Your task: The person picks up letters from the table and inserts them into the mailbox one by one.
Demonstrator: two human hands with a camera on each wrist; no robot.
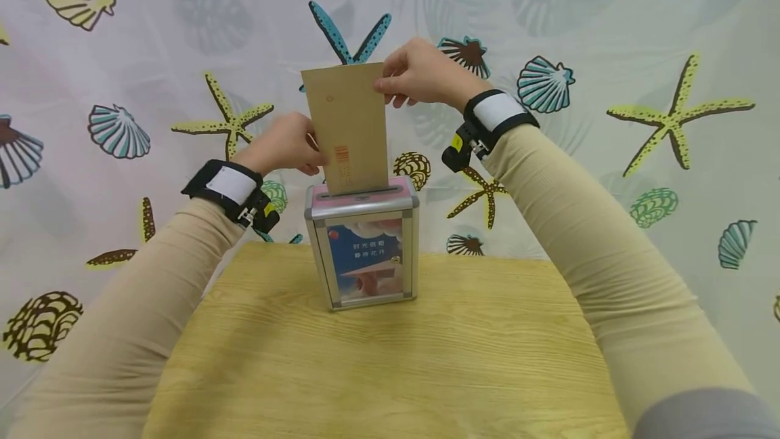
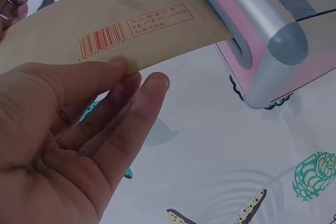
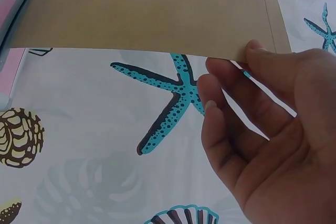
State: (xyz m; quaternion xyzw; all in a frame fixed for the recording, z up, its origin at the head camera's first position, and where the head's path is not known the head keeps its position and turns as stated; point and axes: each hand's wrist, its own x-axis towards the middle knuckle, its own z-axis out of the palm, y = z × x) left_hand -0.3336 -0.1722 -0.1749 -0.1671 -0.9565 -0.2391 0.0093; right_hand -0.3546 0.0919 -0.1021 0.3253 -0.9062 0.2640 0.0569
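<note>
A brown paper envelope (image 1: 350, 124) stands upright, its lower end in the slot of a small mailbox (image 1: 362, 202) with a pink top and silver edges. My left hand (image 1: 289, 144) pinches the envelope's left edge low down, beside the red barcode; in the left wrist view the thumb lies on its face and the fingertips are behind. Up near the top right corner, my right hand (image 1: 420, 76) pinches the opposite edge between thumb and fingers. The part of the envelope inside the box is hidden.
The mailbox stands near the back edge of a wooden table (image 1: 475, 344). Its front panel (image 1: 365, 259) shows a blue and pink picture with white writing. Behind hangs a white cloth (image 1: 585, 175) printed with shells and starfish.
</note>
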